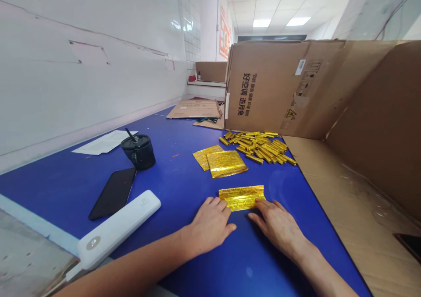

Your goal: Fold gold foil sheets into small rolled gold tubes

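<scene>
The gold foil sheet (241, 196) is thin, glossy, creased and roughly rectangular. It lies on the blue table (184, 174), nearer the right edge than the left. The left hand (209, 224) and right hand (280, 224) rest fingertips on its two ends, thumbs spread, neither closed around it. Gold rolls (269, 151) lie along the right edge, before a cardboard box (269, 91). A white wall (131, 82) borders the left edge.

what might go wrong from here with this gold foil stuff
The gold sheet might crease unevenly between the left hand and right hand. Loose gold rolls by the right edge of the blue table could slip over. The black cup, close to the phone, could tip onto it if bumped.
</scene>
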{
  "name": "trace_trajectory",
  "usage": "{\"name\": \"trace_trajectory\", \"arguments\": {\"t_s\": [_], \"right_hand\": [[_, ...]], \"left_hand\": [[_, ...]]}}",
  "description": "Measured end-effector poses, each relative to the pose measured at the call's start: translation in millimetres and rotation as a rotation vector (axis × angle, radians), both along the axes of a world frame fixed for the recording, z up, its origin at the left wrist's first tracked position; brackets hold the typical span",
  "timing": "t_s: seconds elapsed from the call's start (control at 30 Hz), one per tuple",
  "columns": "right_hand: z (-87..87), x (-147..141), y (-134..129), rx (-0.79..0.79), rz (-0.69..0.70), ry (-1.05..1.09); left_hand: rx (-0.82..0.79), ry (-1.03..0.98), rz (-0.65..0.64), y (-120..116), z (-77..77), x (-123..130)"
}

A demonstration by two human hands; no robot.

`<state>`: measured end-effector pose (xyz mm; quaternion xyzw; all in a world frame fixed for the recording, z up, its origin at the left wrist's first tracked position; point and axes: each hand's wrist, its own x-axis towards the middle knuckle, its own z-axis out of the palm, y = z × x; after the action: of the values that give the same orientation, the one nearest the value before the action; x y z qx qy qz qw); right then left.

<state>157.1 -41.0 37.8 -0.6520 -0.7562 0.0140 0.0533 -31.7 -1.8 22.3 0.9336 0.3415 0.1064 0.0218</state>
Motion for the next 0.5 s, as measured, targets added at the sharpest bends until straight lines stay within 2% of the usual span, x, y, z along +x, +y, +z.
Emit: {"name": "trace_trajectory", "arguments": {"t_s": [0.17, 0.5], "right_hand": [[-4.8, -1.8, 0.5, 0.052, -0.004, -0.071], [-4.7, 3.2, 0.5, -0.021, 0.026, -0.064]], "left_hand": [[0.002, -0.009, -0.012, -13.6, 0.8, 5.9], [0.025, -0.028, -0.055, -10.9, -10.0, 0.9]]}}
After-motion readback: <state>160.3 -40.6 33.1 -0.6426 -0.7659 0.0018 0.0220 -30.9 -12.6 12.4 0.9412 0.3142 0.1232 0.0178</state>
